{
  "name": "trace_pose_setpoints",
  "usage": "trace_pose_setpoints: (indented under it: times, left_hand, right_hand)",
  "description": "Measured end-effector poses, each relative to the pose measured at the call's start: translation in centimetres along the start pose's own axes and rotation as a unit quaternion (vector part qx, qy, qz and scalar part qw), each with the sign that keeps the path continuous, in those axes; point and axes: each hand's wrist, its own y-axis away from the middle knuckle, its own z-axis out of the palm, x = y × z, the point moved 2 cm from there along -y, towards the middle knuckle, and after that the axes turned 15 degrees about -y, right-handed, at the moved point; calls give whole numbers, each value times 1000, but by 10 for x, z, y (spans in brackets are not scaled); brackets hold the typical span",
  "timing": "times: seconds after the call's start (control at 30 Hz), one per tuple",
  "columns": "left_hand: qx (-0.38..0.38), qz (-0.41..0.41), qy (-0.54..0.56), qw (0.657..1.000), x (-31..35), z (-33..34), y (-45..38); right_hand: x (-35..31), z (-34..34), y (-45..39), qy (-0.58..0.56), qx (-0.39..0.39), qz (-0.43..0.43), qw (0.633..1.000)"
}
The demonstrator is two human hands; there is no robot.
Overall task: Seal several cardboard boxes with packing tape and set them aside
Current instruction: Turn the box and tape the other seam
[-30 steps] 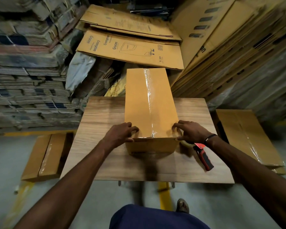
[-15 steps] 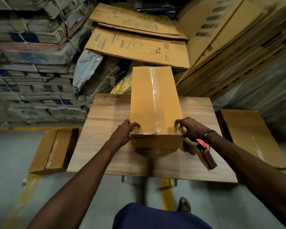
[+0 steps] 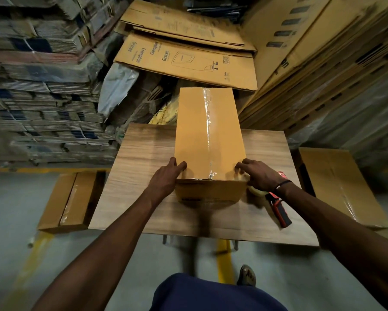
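Observation:
A tall brown cardboard box point(image 3: 193, 131) stands on the wooden table point(image 3: 143, 153), with a strip of clear tape point(image 3: 207, 131) running along its top seam. My left hand point(image 3: 166, 176) grips the box's near left top corner, fingers curled over the edge. My right hand point(image 3: 255, 173) grips the near right top corner the same way. A red and black tape dispenser point(image 3: 280, 209) lies on the table beneath my right wrist, its roll partly hidden by the hand.
A taped box point(image 3: 65, 200) lies on the floor left of the table, another point(image 3: 336, 180) on the right. Flat printed cartons point(image 3: 188, 57) lie behind the table. Bundled cardboard stacks point(image 3: 42, 86) rise at left, and leaning sheets point(image 3: 323, 75) at right.
Both hands stay at the box's near top corners. The view has shifted slightly. The tape dispenser has not moved on the table.

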Motion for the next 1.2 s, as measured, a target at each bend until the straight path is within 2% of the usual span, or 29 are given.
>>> trace_pose_setpoints:
  times: [0.27, 0.37, 0.53, 0.73, 0.83, 0.93, 1.0, 1.1, 1.2]
  left_hand:
    - [-12, -52, -20, 998, 26, -1, 2]
    - [-8, -58, 13, 998, 18, 5, 5]
    - [-16, -90, 24, 996, 12, 9, 12]
    - [-29, -158, 37, 986, 29, 12, 6]
    - [-57, -245, 124, 960, 40, 6, 0]
    - [-105, -363, 235, 895, 56, 1, -6]
    - [-117, -405, 267, 866, 66, -1, -10]
    - [-121, -429, 274, 852, 71, 0, -16]
    - [-103, -433, 280, 850, 62, 5, -17]
  right_hand:
    - [-5, 4, -3, -3, 15, 24, 1000]
    - [-6, 3, -3, -37, 17, 71, 997]
    - [-3, 15, -3, -121, 88, 190, 970]
    - [-8, 24, -6, -161, 111, 233, 953]
    - [-13, 27, -6, -224, 124, 303, 918]
    - [-22, 45, -13, -307, 176, 343, 870]
    - [-43, 50, -16, -342, 210, 351, 846]
    - [-54, 58, -19, -356, 257, 365, 821]
    - [-46, 61, -19, -356, 276, 357, 818]
